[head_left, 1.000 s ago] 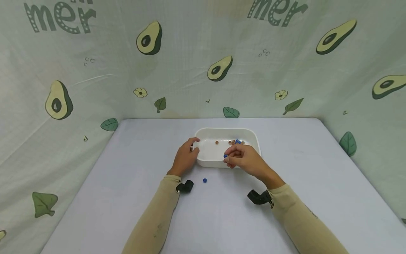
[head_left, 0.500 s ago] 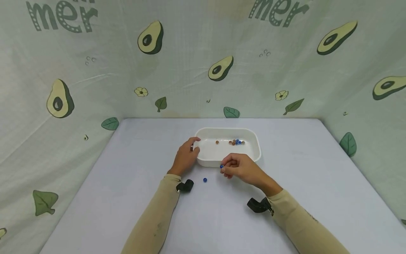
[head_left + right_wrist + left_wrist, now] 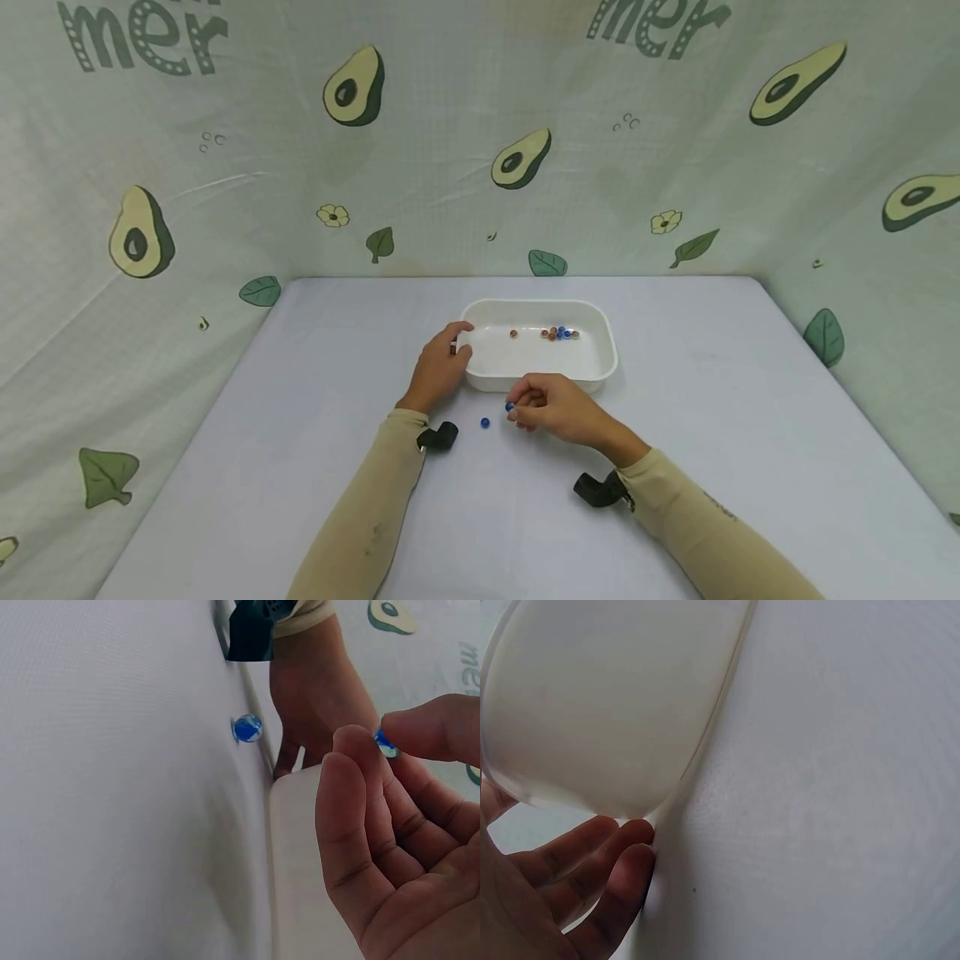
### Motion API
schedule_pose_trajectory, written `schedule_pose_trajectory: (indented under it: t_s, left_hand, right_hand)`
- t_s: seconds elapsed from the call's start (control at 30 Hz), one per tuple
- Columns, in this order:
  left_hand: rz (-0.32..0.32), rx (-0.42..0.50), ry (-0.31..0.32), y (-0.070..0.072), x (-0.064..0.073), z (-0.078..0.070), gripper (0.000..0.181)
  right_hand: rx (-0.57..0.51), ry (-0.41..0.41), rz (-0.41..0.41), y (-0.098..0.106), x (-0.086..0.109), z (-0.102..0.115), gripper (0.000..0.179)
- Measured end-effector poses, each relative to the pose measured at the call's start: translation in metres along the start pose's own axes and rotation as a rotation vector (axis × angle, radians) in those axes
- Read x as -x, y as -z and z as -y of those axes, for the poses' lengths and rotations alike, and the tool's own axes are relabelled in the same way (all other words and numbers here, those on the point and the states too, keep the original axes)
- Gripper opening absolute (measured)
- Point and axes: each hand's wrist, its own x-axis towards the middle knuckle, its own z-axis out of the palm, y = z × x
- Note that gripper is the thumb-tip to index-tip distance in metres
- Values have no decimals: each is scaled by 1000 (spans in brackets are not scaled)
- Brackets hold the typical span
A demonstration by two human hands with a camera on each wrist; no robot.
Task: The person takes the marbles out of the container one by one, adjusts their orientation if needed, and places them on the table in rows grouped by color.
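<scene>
A blue-and-white marble (image 3: 387,745) is pinched between the thumb and finger of my right hand (image 3: 561,410), in front of the tray's near wall. The white tray (image 3: 525,360) stands at the back middle of the table. At its left end my left hand (image 3: 438,370) grips the rim and wall; in the left wrist view the curled fingers (image 3: 630,877) lie against the outside of the wall. A second blue marble (image 3: 485,422) rests on the table, just left of the pinched one. Inside the tray lie several brown and blue marbles (image 3: 561,333).
One brown marble (image 3: 513,333) sits apart from the cluster in the tray. White cloth covers the table (image 3: 315,350). Curtains printed with avocados (image 3: 521,158) hang behind and at both sides. Black wrist cameras (image 3: 598,490) project from both sleeves.
My right hand has moved from over the tray toward the front left with the blue marble, close to the marble on the table. The left hand and tray have stayed in place.
</scene>
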Motion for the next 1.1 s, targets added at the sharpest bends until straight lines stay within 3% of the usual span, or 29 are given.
schedule_pose_trajectory:
  t_s: [0.3,0.6,1.1]
  left_hand:
    - [8,6,7,0,0,-1,43]
    - [16,19,8,0,-1,0,43]
    - [11,20,-5,0,-2,3,43]
  right_hand:
    - [111,-1,21,-11,-8,-10,14]
    - [219,-59,8,-14,-12,-17,10]
    - [357,-19,5,-21,-20,-19,8]
